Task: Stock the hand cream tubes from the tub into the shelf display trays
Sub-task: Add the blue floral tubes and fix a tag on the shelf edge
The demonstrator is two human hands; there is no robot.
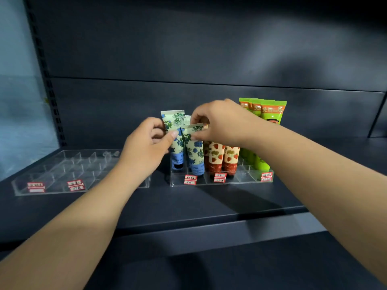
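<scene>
Two bare forearms show, running in from the bottom corners, each ending in a bare hand. The left hand and the right hand wear no gloves, and no ring, watch or bracelet shows on either. No sleeve shows on either arm as far as the picture's edge. The fingernails that show are short and plain, with no polish. No marks or plasters show on either arm. The rest of the person is out of view.
</scene>
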